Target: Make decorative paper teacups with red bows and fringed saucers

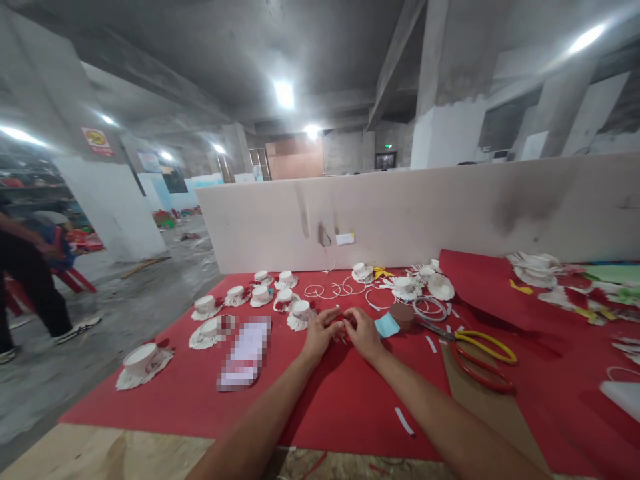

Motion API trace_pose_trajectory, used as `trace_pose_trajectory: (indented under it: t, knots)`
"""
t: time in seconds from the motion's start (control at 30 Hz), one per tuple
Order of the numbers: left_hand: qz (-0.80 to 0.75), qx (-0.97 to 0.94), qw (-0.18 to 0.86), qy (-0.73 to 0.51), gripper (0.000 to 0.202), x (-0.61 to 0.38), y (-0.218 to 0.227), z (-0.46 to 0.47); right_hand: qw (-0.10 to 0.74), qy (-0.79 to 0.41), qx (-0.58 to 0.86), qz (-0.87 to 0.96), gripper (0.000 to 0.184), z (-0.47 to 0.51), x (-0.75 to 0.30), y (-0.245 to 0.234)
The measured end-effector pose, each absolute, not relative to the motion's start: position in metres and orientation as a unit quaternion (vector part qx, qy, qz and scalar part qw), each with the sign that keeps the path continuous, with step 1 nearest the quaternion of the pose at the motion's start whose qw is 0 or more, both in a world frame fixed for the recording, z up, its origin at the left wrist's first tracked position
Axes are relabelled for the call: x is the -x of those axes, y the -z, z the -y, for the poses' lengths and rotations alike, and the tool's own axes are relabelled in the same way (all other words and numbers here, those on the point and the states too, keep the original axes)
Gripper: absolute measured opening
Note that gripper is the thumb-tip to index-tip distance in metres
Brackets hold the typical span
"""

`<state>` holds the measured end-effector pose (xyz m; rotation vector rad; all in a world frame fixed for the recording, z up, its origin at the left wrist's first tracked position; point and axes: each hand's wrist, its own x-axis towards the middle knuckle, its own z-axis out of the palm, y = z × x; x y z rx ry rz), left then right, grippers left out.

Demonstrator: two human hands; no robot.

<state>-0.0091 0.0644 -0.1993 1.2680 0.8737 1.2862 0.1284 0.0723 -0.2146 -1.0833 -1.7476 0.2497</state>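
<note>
Red felt (pixel 320 393) covered the table, and both hands met over it just above the middle of the view. The left hand (pixel 320 335) and the right hand (pixel 364 333) were curled toward each other, fingertips pinching a small red piece (pixel 343 321) between them (too small and too hidden by the fingers to name more closely). A thin white strip seemed to stick up beside it, but I could not tell whether either hand gripped it.

At ten o'clock from the hands stood a cluster of small white hats (pixel 260 295) with frilled brims, some trimmed in red; one more hat (pixel 143 363) sat alone at eight o'clock near the table's edge. A blurred-out patch (pixel 245 352) lay at nine o'clock, close to the left wrist. At twelve o'clock white loops of cord (pixel 334 290) lay on the felt. Just beside the right hand, at two o'clock, rested a pale blue scrap (pixel 387 325), and beyond it a brown roll of tape (pixel 403 315). Scissors (pixel 477 357) with one yellow and one red handle lay at three o'clock, well apart from the hands. A folded red sheet (pixel 487 287) rose at one o'clock against a long white board (pixel 425 207). Far at nine o'clock a person (pixel 25 280) in dark trousers stood on the concrete floor.
</note>
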Motion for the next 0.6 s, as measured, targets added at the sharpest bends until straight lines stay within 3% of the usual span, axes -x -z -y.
trace_pose_trajectory:
  t: [0.6]
  knots:
    - [-0.369,-0.55,0.499,-0.558,0.044,0.0124,0.1997,-0.0677,0.502,-0.071,0.449,0.736,0.011,-0.0745,-0.1248,0.2156]
